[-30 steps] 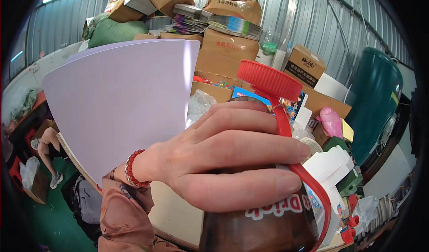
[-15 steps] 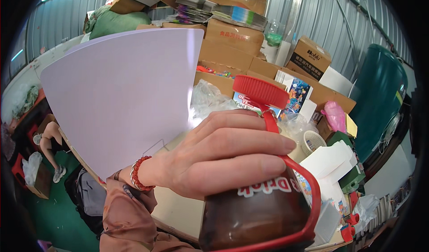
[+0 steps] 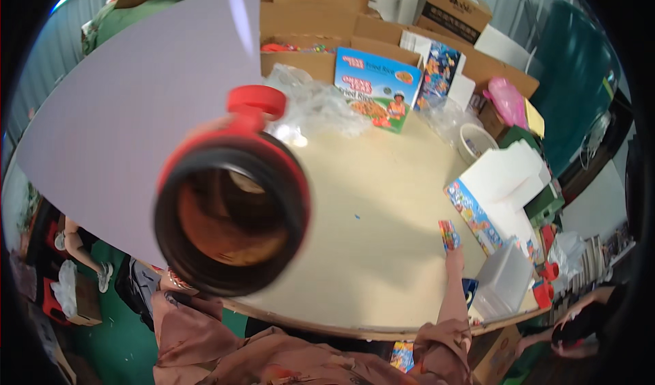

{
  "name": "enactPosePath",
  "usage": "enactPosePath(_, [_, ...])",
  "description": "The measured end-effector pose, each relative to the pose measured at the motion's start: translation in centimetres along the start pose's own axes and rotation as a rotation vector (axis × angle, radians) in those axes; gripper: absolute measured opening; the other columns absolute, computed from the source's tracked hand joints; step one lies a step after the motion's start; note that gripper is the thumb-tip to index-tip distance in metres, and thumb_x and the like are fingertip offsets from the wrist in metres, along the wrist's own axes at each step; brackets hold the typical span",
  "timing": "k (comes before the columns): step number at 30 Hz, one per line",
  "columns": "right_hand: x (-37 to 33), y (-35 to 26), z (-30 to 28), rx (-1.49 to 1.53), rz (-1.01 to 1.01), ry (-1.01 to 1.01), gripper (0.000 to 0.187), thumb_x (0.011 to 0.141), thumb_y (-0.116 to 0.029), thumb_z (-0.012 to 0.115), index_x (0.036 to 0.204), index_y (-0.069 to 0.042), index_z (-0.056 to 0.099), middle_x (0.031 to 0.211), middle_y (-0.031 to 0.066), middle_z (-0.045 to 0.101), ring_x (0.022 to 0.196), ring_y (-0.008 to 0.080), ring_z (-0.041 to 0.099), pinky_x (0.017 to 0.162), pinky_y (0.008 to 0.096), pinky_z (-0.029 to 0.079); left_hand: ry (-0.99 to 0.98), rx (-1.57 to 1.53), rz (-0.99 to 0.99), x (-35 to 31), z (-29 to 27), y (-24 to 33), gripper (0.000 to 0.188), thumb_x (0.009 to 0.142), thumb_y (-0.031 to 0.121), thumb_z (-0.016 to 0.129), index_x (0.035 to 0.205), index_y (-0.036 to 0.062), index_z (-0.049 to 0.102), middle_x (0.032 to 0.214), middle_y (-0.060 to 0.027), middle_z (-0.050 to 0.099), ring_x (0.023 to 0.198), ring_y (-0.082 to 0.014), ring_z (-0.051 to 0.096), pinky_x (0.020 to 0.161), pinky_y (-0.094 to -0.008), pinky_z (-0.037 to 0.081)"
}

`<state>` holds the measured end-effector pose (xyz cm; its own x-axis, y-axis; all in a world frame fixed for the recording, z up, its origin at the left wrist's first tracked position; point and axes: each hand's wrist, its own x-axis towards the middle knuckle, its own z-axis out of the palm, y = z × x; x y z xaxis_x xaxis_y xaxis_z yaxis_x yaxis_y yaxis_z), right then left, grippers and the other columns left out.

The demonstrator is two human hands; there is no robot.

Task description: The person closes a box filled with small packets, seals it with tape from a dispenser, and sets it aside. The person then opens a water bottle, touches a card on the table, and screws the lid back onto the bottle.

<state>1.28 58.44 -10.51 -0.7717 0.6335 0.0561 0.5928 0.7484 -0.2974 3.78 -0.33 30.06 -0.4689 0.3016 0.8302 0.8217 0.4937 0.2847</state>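
A brown see-through drink bottle [image 3: 232, 248] with a red carrying frame is held up close in front of me, its round dark-rimmed end turned to my view. Whether that end is the mouth or the base I cannot tell. A red cap [image 3: 256, 102] sticks out above it on a red strap. Most of my left hand [image 3: 208, 125] is hidden behind the bottle it grips; the beaded bracelet shows below. Farther right, over the table [image 3: 382, 201], my right hand [image 3: 456, 259] holds a small colourful packet [image 3: 448, 235] at its fingertips.
A large pale lilac panel [image 3: 136, 112] stands at the left. Behind are clear plastic bags [image 3: 314, 105], a blue printed box [image 3: 375, 88] and cardboard cartons [image 3: 321, 16]. At the right lie an opened white carton [image 3: 505, 187], a white basket [image 3: 475, 143] and a clear plastic bin [image 3: 505, 279].
The bottle has swung left and turned so its round end faces me. My left hand has gone mostly behind it. My right hand with the packet has come into view, which tilts lower.
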Motion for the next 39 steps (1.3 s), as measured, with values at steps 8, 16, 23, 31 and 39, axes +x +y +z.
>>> enactPosePath(8, [-0.5, 0.8, -0.2, -0.004, 0.03, -0.024, 0.05, 0.089, -0.029, 0.056, 0.122, 0.003, 0.035, 0.093, 0.0292, 0.062, 0.087, 0.0457, 0.061, 0.073, 0.0527, 0.049, -0.022, 0.151, -0.052, -2.2, -0.7, -3.0, 0.081, 0.059, 0.004, 0.077, 0.13, 0.004, 0.037, 0.128, -0.0169, 0.046, 0.12, -0.0293, 0.047, 0.101, -0.0421, 0.039])
enactPosePath(16, [-1.1, -0.5, -0.9, -0.032, 0.036, 0.008, 0.046, 0.089, -0.027, 0.058, 0.119, -0.001, 0.035, 0.09, 0.0258, 0.064, 0.086, 0.0425, 0.063, 0.073, 0.0492, 0.051, 0.207, -0.008, -0.041, -3.3, -0.2, -4.1, 0.09, 0.06, 0.009, 0.081, 0.136, 0.0039, 0.035, 0.132, -0.0135, 0.045, 0.118, -0.0261, 0.048, 0.101, -0.0389, 0.039])
enactPosePath(23, [-0.9, -0.7, -1.3, -0.022, 0.073, -0.024, 0.043, 0.089, -0.028, 0.058, 0.115, -0.002, 0.035, 0.091, 0.0271, 0.064, 0.086, 0.0443, 0.062, 0.075, 0.0523, 0.049, 0.166, 0.134, -0.066, -3.8, -0.6, -4.0, 0.089, 0.06, 0.009, 0.081, 0.136, 0.0057, 0.035, 0.132, -0.0123, 0.047, 0.118, -0.0262, 0.049, 0.102, -0.0391, 0.039])
enactPosePath(31, [-1.4, -0.7, -1.2, -0.021, 0.088, -0.024, 0.039, 0.089, -0.025, 0.057, 0.113, -0.002, 0.036, 0.091, 0.0273, 0.063, 0.087, 0.0432, 0.062, 0.075, 0.0519, 0.049, -0.017, 0.458, -0.143, -4.1, -0.1, -2.9, 0.089, 0.061, 0.007, 0.079, 0.136, 0.0041, 0.031, 0.133, -0.0165, 0.045, 0.123, -0.0306, 0.046, 0.105, -0.0426, 0.036])
enactPosePath(39, [-0.5, -0.4, -0.6, 0.009, 0.041, -0.026, 0.049, 0.09, -0.03, 0.055, 0.123, -0.003, 0.033, 0.095, 0.0302, 0.061, 0.089, 0.0465, 0.06, 0.075, 0.0535, 0.048, 0.089, 0.048, -0.141, -3.3, 1.9, 0.5, 0.064, 0.073, 0.012, 0.073, 0.126, 0.0008, 0.04, 0.121, -0.0231, 0.051, 0.111, -0.0321, 0.053, 0.094, -0.0401, 0.044])
